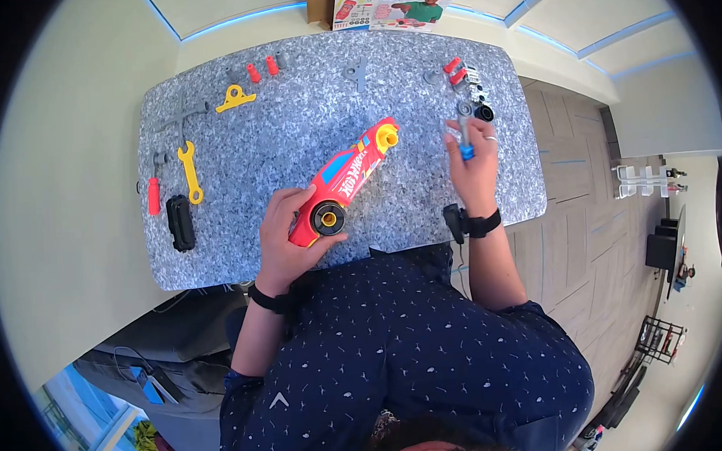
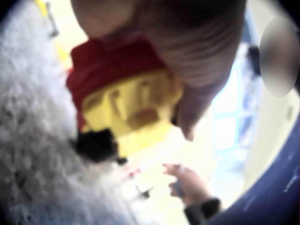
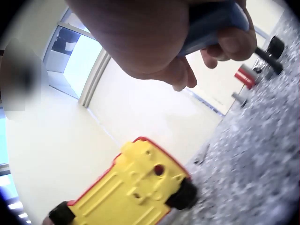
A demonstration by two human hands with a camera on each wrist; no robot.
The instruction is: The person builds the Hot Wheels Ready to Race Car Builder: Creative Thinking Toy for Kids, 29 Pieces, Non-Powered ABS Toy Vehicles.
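A dark patterned shirt [image 1: 413, 351] lies nearest, below the near edge of the bench [image 1: 415, 176]. From the left, the left hand [image 1: 284, 242] has its grip about one end of the red car [image 1: 351, 172], thumb below the mounted wheel [image 1: 327, 218]; the forearm reaches up over the near edge. The car slants across the middle, far end to the right. The right hand [image 1: 476, 171] curls its fingers round the blue-handled tool [image 1: 467, 152], forearm reaching forward, the shaft pointing away near loose black wheels [image 1: 483, 112].
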